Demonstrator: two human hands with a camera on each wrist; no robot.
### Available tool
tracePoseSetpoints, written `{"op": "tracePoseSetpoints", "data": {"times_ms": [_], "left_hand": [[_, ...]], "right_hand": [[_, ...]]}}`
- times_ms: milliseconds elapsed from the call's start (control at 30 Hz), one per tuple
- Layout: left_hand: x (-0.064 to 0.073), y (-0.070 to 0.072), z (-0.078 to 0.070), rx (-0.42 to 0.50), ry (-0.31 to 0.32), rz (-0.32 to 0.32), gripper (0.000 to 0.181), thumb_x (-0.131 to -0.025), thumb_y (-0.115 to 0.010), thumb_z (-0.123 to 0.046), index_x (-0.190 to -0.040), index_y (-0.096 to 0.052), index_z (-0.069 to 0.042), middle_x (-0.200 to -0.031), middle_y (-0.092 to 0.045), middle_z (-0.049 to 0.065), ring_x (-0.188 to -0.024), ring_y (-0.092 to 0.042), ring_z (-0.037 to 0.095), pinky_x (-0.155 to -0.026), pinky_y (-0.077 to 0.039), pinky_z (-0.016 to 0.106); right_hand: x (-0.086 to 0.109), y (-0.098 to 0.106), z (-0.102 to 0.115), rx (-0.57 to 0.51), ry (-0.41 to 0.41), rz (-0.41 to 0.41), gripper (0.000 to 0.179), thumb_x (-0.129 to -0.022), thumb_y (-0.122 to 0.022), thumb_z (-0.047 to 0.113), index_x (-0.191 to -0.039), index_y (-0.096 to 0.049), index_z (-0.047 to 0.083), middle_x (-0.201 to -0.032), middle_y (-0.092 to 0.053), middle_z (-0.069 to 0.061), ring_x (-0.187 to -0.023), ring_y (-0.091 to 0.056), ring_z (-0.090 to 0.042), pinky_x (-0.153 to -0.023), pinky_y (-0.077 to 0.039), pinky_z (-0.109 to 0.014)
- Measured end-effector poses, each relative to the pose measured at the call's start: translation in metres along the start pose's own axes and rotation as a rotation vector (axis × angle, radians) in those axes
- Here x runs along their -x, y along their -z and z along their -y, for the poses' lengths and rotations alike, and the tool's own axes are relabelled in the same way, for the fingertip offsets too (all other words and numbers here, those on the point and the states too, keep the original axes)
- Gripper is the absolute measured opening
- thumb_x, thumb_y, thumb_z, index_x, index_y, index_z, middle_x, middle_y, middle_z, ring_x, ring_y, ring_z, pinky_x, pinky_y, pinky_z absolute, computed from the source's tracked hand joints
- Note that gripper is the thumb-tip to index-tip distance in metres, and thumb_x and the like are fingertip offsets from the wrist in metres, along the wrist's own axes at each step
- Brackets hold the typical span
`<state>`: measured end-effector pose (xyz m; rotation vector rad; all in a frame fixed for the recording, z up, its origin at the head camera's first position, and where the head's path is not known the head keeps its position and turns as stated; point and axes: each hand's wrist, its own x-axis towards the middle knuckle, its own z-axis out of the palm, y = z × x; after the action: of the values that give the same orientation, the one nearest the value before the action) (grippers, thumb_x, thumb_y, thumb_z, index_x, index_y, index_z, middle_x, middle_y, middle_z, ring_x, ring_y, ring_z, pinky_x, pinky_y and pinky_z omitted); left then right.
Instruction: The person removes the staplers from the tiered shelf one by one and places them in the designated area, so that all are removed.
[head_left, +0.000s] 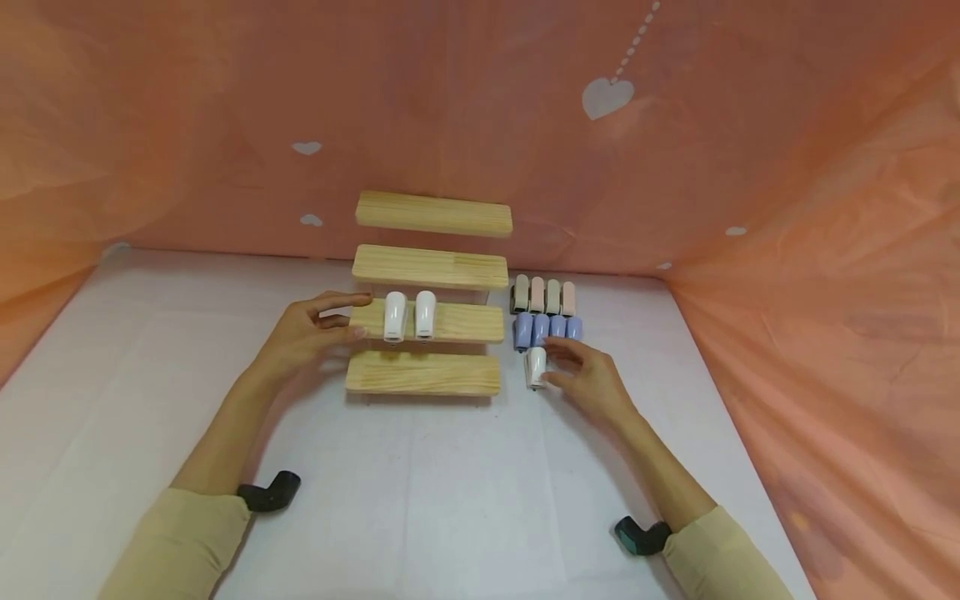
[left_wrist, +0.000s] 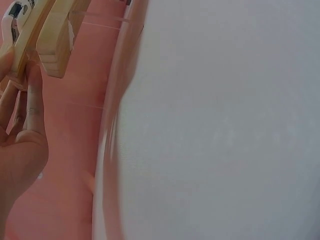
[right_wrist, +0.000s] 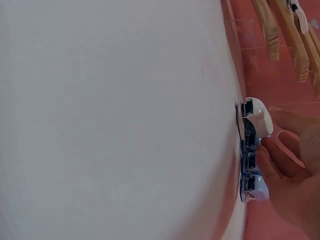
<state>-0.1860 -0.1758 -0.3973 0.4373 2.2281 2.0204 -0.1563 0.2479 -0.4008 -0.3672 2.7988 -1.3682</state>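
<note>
My left hand [head_left: 303, 329] pinches the left end of a wooden shelf [head_left: 468, 323], the third down of a stepped stand. In the left wrist view, thumb and fingers lie on both sides of that board's end. Two white mini staplers [head_left: 394, 317] stand side by side on this shelf. My right hand [head_left: 592, 379] is at a single white mini stapler [head_left: 536, 367] on the table, thumb and fingertips parted along its right side. In the right wrist view, a fingertip is right by the white stapler's [right_wrist: 261, 117] rounded top.
Behind the single white stapler is a row of lavender staplers [head_left: 522, 332], then a row of alternating grey-green and pink ones [head_left: 568, 298]. Two wooden shelves [head_left: 431, 265] rise above the third; one [head_left: 423, 375] lies below. An orange cloth [head_left: 465, 108] backs the white table [head_left: 465, 500].
</note>
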Motion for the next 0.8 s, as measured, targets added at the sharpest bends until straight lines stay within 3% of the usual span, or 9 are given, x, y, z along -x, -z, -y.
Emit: {"op": "tracePoseSetpoints", "data": {"times_ms": [333,600,700,800], "left_hand": [[0.0,0.0,0.0,-0.009,-0.004,0.001,0.048,-0.088,-0.077,-0.01,-0.134,-0.062,-0.004,-0.13,-0.059,-0.001,-0.102,-0.066,0.01,-0.082,-0.056,0.024],[0.0,-0.001,-0.003,-0.005,0.015,0.002,0.05,-0.088,-0.078,-0.011,-0.135,-0.062,-0.006,-0.131,-0.058,-0.001,-0.097,-0.067,0.012,-0.081,-0.056,0.023],[0.0,-0.001,-0.002,-0.009,0.014,0.005,0.05,-0.088,-0.077,-0.011,-0.135,-0.062,-0.006,-0.131,-0.058,-0.001,-0.098,-0.067,0.013,-0.081,-0.056,0.024],[0.001,-0.002,-0.001,-0.011,0.012,0.001,0.05,-0.088,-0.077,-0.01,-0.135,-0.062,-0.006,-0.13,-0.059,-0.002,-0.096,-0.067,0.012,-0.08,-0.056,0.023]], "right_hand": [[-0.008,0.004,0.014,-0.13,0.108,-0.049,0.046,-0.086,-0.076,0.001,-0.13,-0.062,-0.004,-0.127,-0.064,-0.02,-0.117,-0.061,-0.037,-0.098,-0.05,-0.047],[-0.013,0.001,0.049,-0.247,0.233,-0.041,0.042,-0.084,-0.073,-0.011,-0.124,-0.061,-0.013,-0.122,-0.063,-0.028,-0.114,-0.058,-0.049,-0.099,-0.047,-0.054],[-0.012,-0.001,0.061,-0.25,0.278,-0.048,0.039,-0.083,-0.072,-0.013,-0.121,-0.062,-0.014,-0.119,-0.064,-0.028,-0.111,-0.062,-0.042,-0.097,-0.049,-0.051],[-0.015,-0.004,0.067,-0.253,0.31,-0.044,0.038,-0.083,-0.072,-0.013,-0.12,-0.063,-0.014,-0.118,-0.065,-0.029,-0.11,-0.065,-0.027,-0.097,-0.05,-0.047]]}}
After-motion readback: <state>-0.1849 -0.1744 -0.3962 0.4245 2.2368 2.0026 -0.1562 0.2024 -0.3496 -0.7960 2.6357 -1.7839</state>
